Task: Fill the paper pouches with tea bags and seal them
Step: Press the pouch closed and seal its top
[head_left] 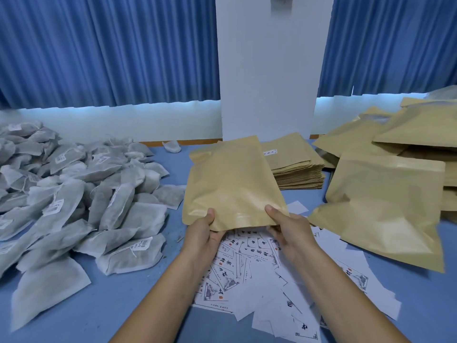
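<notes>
Labels [257, 290] under wrists | L hand [201, 235] fingers pinch pouch [232, 184] near edge | R hand [290, 231] same

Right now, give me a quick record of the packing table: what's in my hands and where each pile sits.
held pouch: brown paper, lifted over the table
left hand: grips its near left corner, thumb on top
right hand: grips its near right corner, thumb on top
tea bags: loose pile, left
flat pouch stack: behind the held pouch
bulging pouches: heap, right
printed slips: scattered under the hands
table: blue surface
</notes>
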